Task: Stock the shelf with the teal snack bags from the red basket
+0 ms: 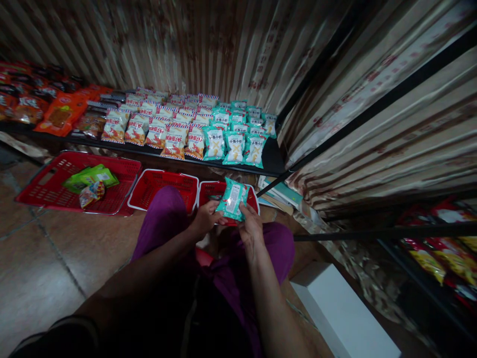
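Note:
A teal snack bag (231, 199) with a white printed panel is held up between my two hands, above a small red basket (203, 194) with a white rim. My left hand (206, 218) grips the bag's lower left corner. On the lower right edge, my right hand (250, 221) has its thumb and fingers closed on the same bag. Beyond them, matching teal bags (235, 146) stand in rows at the right end of a low black shelf (274, 154). What lies inside the small basket is mostly hidden by the bag and hands.
White-and-orange snack bags (175, 139) and orange packets (61, 112) fill the shelf leftward. A second red basket (160, 181) and a larger one (48, 184) holding green packets (93, 176) stand below. A white box (346, 313) and black metal poles (316, 154) are at right.

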`<state>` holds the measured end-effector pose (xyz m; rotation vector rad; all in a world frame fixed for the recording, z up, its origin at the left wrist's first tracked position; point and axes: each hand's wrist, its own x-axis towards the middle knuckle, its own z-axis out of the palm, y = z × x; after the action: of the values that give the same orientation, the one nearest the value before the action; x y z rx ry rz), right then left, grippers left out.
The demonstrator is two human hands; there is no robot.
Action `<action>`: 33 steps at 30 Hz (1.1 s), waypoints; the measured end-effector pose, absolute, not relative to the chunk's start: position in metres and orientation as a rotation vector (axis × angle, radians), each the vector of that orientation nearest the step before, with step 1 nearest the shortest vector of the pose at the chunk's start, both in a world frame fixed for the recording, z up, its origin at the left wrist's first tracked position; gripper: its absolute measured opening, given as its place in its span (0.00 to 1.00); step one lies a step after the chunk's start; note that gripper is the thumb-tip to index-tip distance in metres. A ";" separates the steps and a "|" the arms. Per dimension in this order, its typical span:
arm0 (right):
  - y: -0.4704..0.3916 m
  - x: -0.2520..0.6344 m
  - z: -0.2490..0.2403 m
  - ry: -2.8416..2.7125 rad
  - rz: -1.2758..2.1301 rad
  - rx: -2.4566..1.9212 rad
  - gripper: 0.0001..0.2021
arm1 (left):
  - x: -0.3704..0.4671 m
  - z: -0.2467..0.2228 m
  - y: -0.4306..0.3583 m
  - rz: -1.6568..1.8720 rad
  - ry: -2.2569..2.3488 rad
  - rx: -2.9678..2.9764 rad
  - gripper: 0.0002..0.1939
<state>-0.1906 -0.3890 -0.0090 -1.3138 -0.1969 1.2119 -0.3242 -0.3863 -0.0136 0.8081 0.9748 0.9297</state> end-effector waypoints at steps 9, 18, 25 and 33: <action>-0.398 -0.189 -0.005 -0.267 1.368 -1.176 0.19 | -0.324 -0.008 -0.375 1.073 1.029 0.670 0.18; -0.402 -0.193 -0.017 -0.252 1.311 -1.163 0.16 | -0.326 -0.015 -0.378 1.078 0.989 0.565 0.17; -0.409 -0.199 -0.020 -0.216 1.243 -1.148 0.16 | -0.324 -0.018 -0.375 0.985 1.050 0.600 0.17; -0.415 -0.200 -0.004 -0.208 1.216 -1.180 0.15 | -0.335 0.002 -0.345 1.291 1.317 0.925 0.17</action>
<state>-0.1996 -0.4150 -0.0044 -1.1802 -0.2083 1.2162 -0.3354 -0.3450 0.0019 0.9251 1.3171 1.2913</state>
